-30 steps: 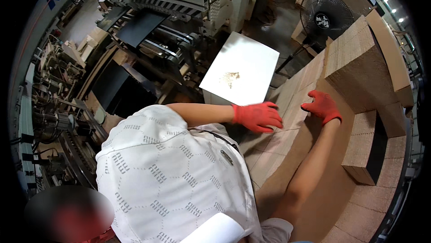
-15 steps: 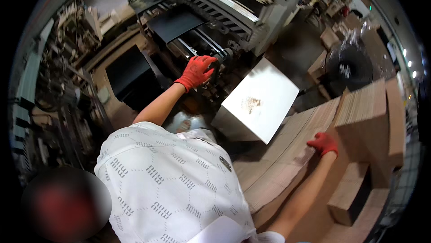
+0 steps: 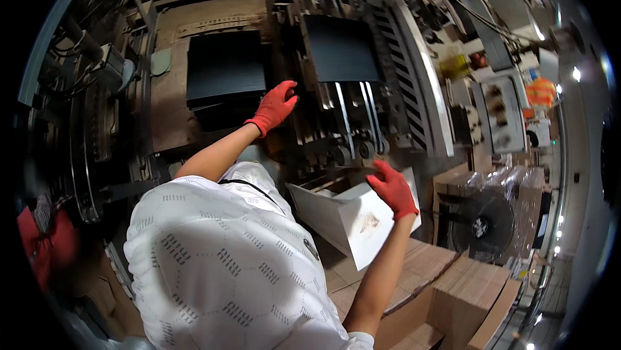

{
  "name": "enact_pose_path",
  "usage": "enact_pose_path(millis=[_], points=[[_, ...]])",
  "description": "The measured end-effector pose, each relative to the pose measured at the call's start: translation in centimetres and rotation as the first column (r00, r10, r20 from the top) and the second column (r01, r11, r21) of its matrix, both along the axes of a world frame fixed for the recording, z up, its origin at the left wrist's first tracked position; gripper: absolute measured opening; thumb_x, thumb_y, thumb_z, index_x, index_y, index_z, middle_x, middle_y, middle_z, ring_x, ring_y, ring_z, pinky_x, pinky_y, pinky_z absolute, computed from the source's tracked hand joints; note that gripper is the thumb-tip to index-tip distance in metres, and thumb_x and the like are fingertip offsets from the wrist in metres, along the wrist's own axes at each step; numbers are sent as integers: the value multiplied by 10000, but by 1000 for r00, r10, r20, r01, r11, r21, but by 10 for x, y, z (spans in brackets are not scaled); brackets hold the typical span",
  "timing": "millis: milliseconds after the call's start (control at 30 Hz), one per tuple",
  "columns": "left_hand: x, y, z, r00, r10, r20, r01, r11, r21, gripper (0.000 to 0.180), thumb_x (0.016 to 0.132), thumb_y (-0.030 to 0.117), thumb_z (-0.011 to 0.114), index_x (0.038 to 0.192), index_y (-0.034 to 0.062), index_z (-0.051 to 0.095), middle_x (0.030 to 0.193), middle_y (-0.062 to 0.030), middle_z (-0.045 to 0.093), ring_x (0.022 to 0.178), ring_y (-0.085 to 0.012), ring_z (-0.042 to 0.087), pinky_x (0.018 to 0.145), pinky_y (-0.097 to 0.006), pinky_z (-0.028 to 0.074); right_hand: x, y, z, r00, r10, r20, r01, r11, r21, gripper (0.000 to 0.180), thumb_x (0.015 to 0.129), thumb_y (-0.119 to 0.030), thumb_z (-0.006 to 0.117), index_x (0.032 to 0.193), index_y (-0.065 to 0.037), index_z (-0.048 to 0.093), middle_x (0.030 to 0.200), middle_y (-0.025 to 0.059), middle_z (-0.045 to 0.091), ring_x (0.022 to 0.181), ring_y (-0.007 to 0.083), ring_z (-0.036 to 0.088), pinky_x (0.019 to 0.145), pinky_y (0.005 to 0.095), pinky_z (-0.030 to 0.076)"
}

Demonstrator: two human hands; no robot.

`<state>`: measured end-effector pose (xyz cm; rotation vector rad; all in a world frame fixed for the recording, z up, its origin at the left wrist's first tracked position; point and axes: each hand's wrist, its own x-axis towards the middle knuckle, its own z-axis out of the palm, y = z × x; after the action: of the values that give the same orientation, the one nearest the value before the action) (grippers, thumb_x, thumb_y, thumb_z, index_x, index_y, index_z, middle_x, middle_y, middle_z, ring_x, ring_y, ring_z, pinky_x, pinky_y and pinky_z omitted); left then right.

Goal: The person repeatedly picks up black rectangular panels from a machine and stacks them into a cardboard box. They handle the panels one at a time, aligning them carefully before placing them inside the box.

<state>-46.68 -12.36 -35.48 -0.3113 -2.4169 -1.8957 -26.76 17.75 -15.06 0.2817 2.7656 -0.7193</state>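
My left hand (image 3: 275,108), in a red knit glove, hovers by the near right corner of a stack of black sheets (image 3: 226,65). Its fingers are loosely curled and apart from one another, and I see nothing in them. My right hand (image 3: 392,189), gloved in red too, is held over the white box-like panel (image 3: 372,224) with a brown smudge on it. The fingers point up and left, stretched out, with nothing visible in them. Beyond the left hand, another black sheet (image 3: 341,49) lies on the machine, above bright metal rails (image 3: 344,114).
Stacks of brown cardboard (image 3: 466,285) stand at the lower right. A black fan (image 3: 482,226) is beside wrapped boxes (image 3: 527,188). The machine's striped metal beam (image 3: 404,78) runs along the right of the sheets. Red cloth (image 3: 48,246) shows at the lower left edge.
My view has swung to the right. The right hand has come from beside the cardboard stacks to over the white panel. The left hand has moved from the machine's rails toward the black stack.
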Motion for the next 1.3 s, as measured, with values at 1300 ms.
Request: enact_pose_path(millis=[1300], points=[[-11, 15, 17, 104, -992, 74, 814, 42, -580, 379, 917, 412, 563, 1170, 138, 627, 1064, -92, 661, 1034, -244, 611, 1049, -505, 359, -158, -55, -146, 972, -213, -101, 229, 955, 189, 277, 890, -349, 602, 927, -77, 639, 892, 185, 692, 892, 407, 644, 770, 502, 494]])
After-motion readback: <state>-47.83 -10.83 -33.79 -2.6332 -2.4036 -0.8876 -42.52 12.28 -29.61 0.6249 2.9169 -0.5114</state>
